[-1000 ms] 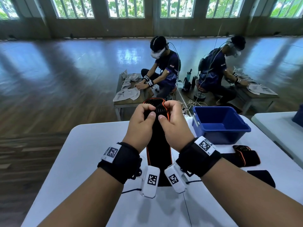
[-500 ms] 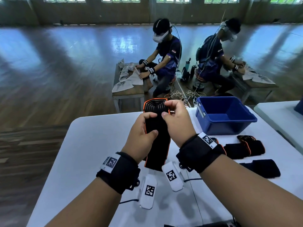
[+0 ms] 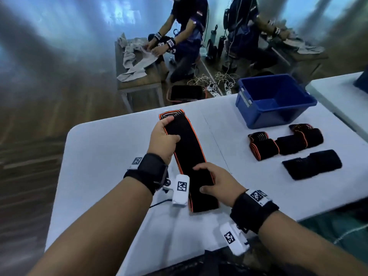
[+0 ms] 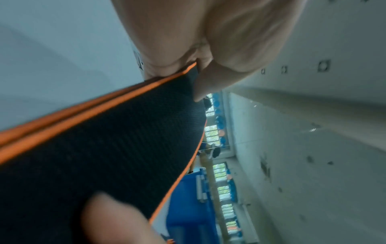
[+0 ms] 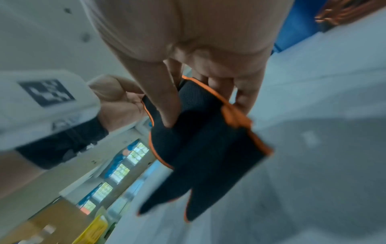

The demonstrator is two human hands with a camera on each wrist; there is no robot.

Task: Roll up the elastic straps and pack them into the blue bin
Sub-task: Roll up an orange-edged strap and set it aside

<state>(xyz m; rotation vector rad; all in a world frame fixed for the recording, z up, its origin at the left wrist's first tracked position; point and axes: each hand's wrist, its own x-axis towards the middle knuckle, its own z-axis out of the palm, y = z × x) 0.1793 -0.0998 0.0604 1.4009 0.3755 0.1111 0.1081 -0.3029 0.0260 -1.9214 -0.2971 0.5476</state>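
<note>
A long black elastic strap with orange edging (image 3: 187, 148) stretches over the white table (image 3: 103, 156) between my hands. My left hand (image 3: 166, 136) pinches its far end, thumb on top; the left wrist view shows the strap (image 4: 104, 156) caught between thumb and fingers. Nearer to me, my right hand (image 3: 216, 183) grips the strap's near part, and its thumb presses the strap (image 5: 198, 140) against the fingers. The blue bin (image 3: 274, 100) stands at the far right of the table and looks empty.
Two rolled orange-edged straps (image 3: 262, 146) (image 3: 304, 136) and a flat black strap (image 3: 312, 164) lie in front of the bin. Another white table (image 3: 342, 92) stands to the right. Beyond the table, people work at low wooden benches (image 3: 137, 80) near floor cables (image 3: 211, 82).
Both hands held the strap's top end up in the air; now the strap is lowered along the table, my right hand has slid down to its near part, and my view has tilted down.
</note>
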